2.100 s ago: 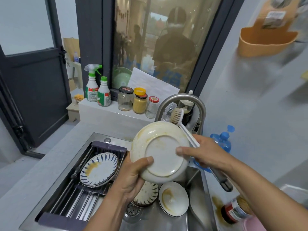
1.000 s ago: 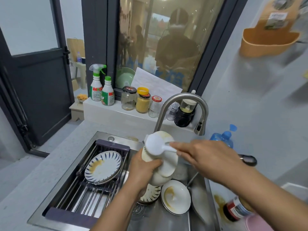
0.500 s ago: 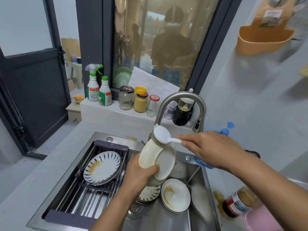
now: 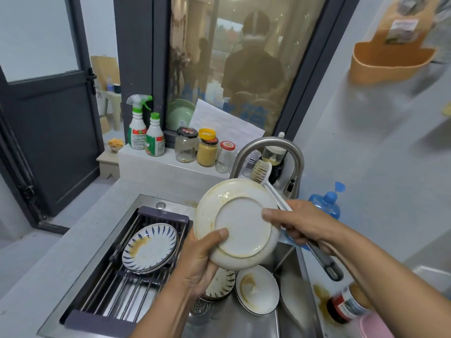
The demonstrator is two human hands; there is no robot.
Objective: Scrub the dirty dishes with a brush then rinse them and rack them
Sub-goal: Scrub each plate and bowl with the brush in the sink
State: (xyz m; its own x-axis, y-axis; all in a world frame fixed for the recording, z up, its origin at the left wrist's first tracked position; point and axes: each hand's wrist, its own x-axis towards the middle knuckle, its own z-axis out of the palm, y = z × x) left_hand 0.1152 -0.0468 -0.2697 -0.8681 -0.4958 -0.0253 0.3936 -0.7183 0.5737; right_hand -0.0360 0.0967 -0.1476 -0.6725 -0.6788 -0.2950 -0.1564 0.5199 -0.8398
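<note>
My left hand grips a cream plate by its lower left rim, held over the sink with its underside facing me. My right hand holds a dish brush by its white and grey handle, thumb resting on the plate's base; the bristle head sticks up behind the plate's top rim. A blue-patterned plate with a brown stain lies on the sink rack. In the sink basin lie a stained white plate and a patterned plate, partly hidden under my left hand.
The curved steel faucet arches just behind the plate. Jars and spray bottles line the ledge behind the sink. A blue water bottle and a tipped red-labelled jar sit at the right. The drain strainer shows below.
The plate has turned from edge-on, being scrubbed on its face, to its underside facing me. The brush has moved from the plate's front to behind its top rim.
</note>
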